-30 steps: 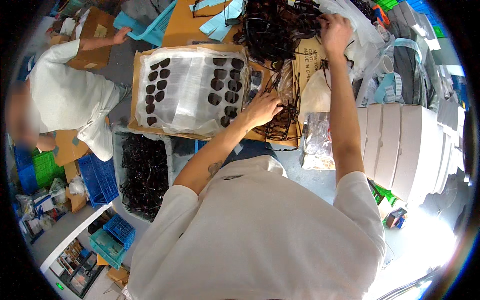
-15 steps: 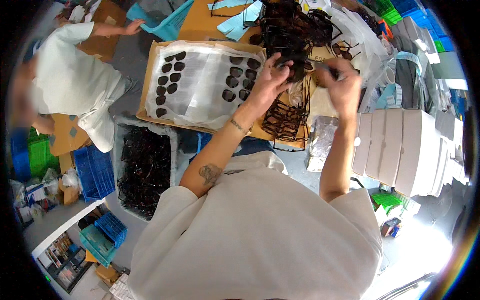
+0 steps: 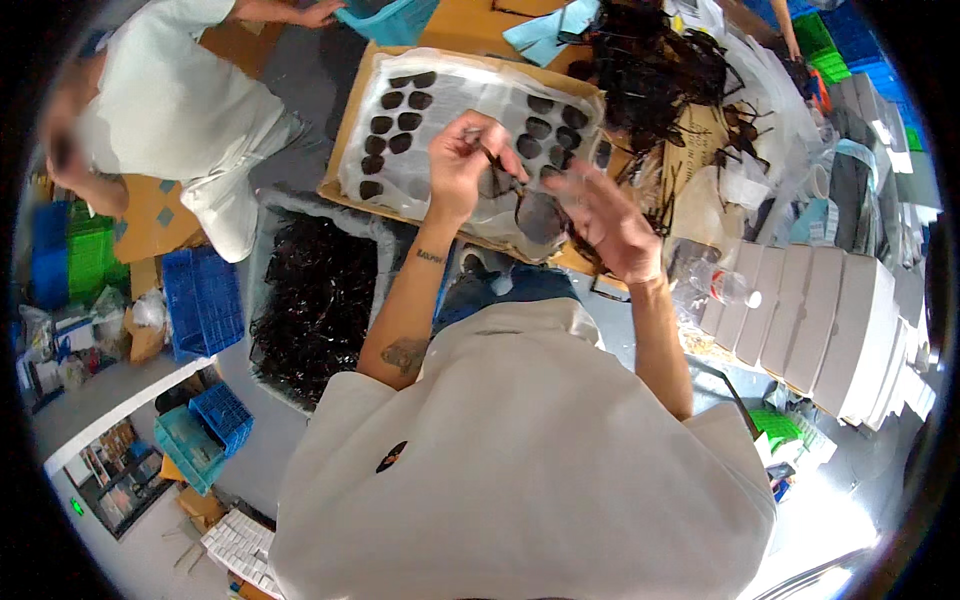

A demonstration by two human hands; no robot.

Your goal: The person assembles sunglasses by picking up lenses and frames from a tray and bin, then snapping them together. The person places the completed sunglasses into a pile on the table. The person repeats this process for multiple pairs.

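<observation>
My left hand (image 3: 465,160) is closed in a pinch on a pair of sunglasses (image 3: 540,220), held up over the near right part of a shallow box. A large tinted lens hangs between my two hands. My right hand (image 3: 612,222) is right beside the glasses on their other side; its fingers are smeared by motion, so I cannot tell whether they grip the frame. Below lies the cardboard box (image 3: 352,110) lined with white sheeting (image 3: 465,100). Dark lenses (image 3: 400,120) lie in columns on its left side, and more lenses (image 3: 538,128) on its right.
A dark heap of eyeglass frames (image 3: 650,70) covers the table right of the box. A bin (image 3: 315,300) full of dark frames stands on the floor at left. White boxes (image 3: 800,300) and a plastic bottle (image 3: 728,285) are at right. Another person (image 3: 190,110) stands at far left.
Both hands have come back from the frame heap toward me and over the box's near right part. Sunglasses now show in my left hand. The view has shifted, bringing the bottle into sight.
</observation>
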